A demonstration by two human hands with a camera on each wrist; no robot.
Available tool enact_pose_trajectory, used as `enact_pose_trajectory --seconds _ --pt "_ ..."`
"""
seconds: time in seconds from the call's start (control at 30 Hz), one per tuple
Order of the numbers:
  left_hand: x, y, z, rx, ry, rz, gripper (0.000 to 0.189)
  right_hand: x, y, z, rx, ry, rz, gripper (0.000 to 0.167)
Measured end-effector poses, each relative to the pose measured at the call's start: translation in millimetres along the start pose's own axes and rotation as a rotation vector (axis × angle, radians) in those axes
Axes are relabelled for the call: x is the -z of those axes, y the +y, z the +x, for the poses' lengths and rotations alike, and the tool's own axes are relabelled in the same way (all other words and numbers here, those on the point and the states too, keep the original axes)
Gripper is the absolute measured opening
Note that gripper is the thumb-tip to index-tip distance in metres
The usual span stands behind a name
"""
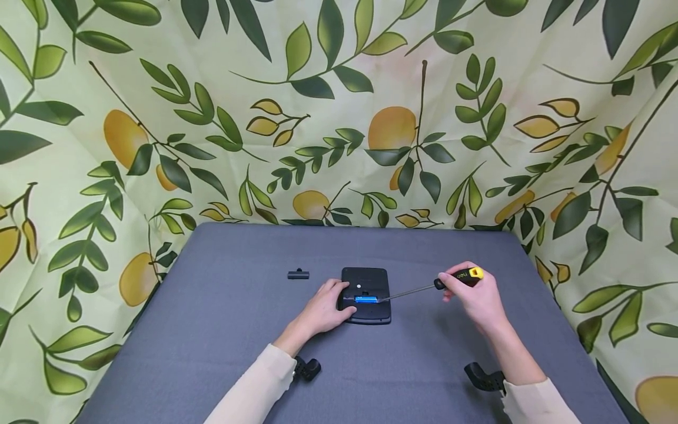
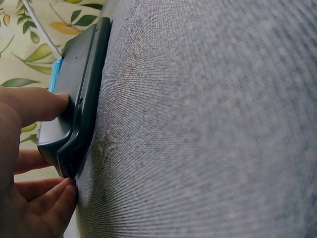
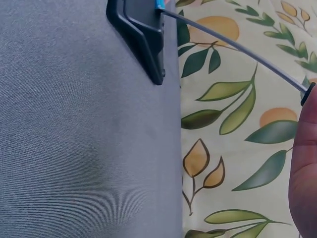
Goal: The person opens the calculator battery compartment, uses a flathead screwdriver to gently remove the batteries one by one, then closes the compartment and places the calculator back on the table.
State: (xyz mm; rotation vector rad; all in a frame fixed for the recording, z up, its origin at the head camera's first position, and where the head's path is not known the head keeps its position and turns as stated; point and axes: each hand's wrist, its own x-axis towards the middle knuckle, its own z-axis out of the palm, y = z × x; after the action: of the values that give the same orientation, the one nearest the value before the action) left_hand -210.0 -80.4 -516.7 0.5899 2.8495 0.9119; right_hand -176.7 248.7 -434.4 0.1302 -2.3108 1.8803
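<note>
A flat black calculator-like device [image 1: 366,281] lies back side up on the table, its small compartment open with a blue battery [image 1: 366,300] inside. My left hand [image 1: 326,306] grips the device's left edge. In the left wrist view the thumb [image 2: 44,105] presses on its back, while the other fingers are at its side and lower edge. My right hand [image 1: 475,296] holds a screwdriver [image 1: 410,292] by its black and yellow handle. The shaft slants down to the left, its tip at the battery's right end. In the right wrist view the device [image 3: 141,34] is partly cut off.
A small black battery cover [image 1: 298,274] lies on the table left of the device. The grey cloth-covered table [image 1: 254,253] meets a leaf-and-fruit patterned curtain [image 1: 339,165] at the back and sides. Black wrist mounts [image 1: 484,377] sit on both forearms.
</note>
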Motion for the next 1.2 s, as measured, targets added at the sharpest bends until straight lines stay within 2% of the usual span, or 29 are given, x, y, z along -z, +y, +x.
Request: enact_pose_trajectory --seconds 0.17,0.8,1.2 --pt "0.3 0.5 0.6 0.001 -0.003 0.001 0.062 0.2 3.0 0.7 0.014 0.015 0.029 0.008" --pt "1.3 2.2 -0.3 -0.001 -0.001 -0.007 0.062 -0.2 1.3 0.6 0.036 0.016 0.035 0.013" --pt "1.5 2.2 0.2 -0.001 -0.005 -0.002 0.062 -1.7 -3.5 -0.1 0.069 -0.021 -0.028 0.019"
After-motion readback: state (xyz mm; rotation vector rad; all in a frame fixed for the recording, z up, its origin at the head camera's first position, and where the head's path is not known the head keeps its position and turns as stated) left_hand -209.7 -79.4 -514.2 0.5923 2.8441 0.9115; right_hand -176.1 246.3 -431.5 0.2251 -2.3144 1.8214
